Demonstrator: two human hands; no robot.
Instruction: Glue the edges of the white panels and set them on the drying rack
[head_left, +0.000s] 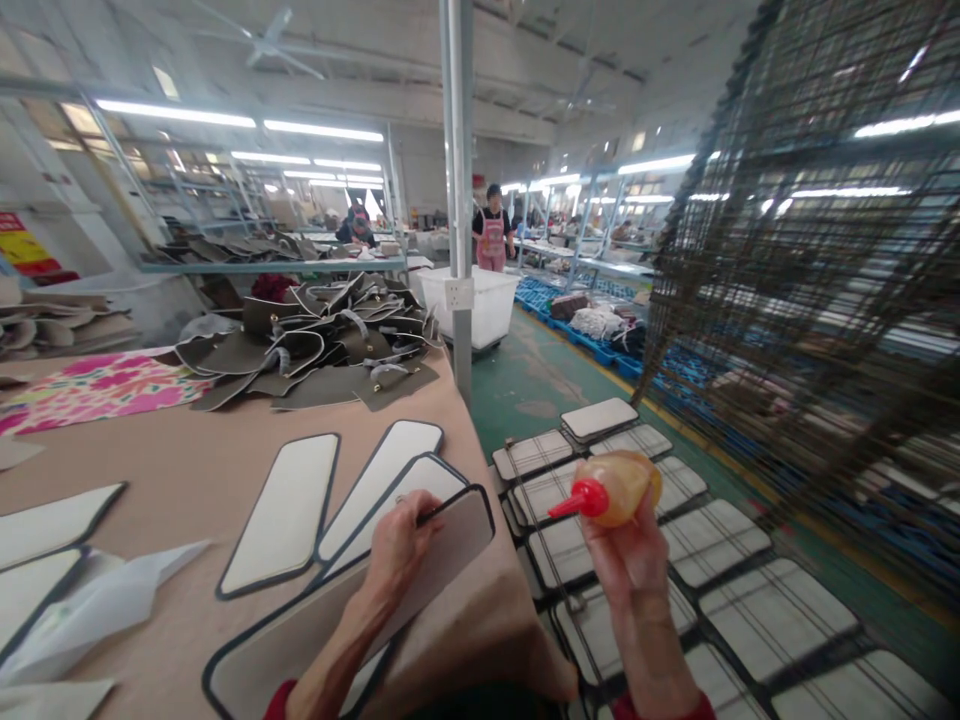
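Observation:
My left hand (403, 545) grips the upper edge of a long pale panel (459, 548) with rounded corners and dark edging, tilted up off the table. Raised over the table's right side, my right hand (631, 560) is wrapped round a squeeze bottle (621, 486) of yellowish contents. Its red pointed nozzle faces left, toward the held panel, without touching it. Beyond my left hand lie similar white panels with dark borders, one flat by itself (281, 512) and others overlapping (386, 478).
A brown-covered table (172, 470) bears a heap of dark cut pieces (330, 335), floral cloth (112, 390) and white paper (112, 610). Low wire racks (574, 600) at the right hold several panels. A tall wire rack (795, 230), pole (461, 350) and white bin (491, 310) stand beyond. A person (492, 230) is in the aisle.

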